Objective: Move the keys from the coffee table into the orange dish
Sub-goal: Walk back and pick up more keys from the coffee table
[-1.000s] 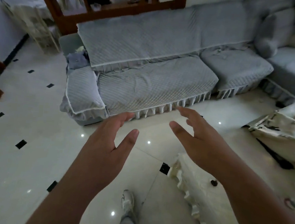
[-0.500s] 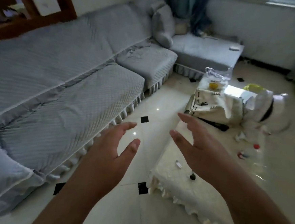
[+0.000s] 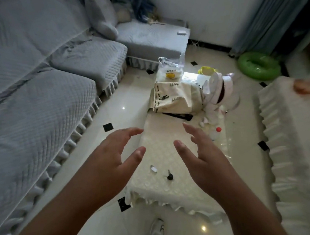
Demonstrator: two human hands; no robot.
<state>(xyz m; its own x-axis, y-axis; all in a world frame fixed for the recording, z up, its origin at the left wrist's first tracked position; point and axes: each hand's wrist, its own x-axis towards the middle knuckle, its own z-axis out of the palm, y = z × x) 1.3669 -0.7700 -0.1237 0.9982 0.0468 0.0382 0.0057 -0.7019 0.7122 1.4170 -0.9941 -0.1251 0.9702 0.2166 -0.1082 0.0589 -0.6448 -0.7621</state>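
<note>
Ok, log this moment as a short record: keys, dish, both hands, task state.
keys: black-headed key and small white tag, lying apart on the coffee table, near its front edge
dish: orange dish on the cloth-covered stand at far right, too blurred to tell its contents
left hand: fingers spread, holds nothing, over the table's left edge
right hand: fingers spread, holds nothing, above the table
task state: keys not yet picked up
</note>
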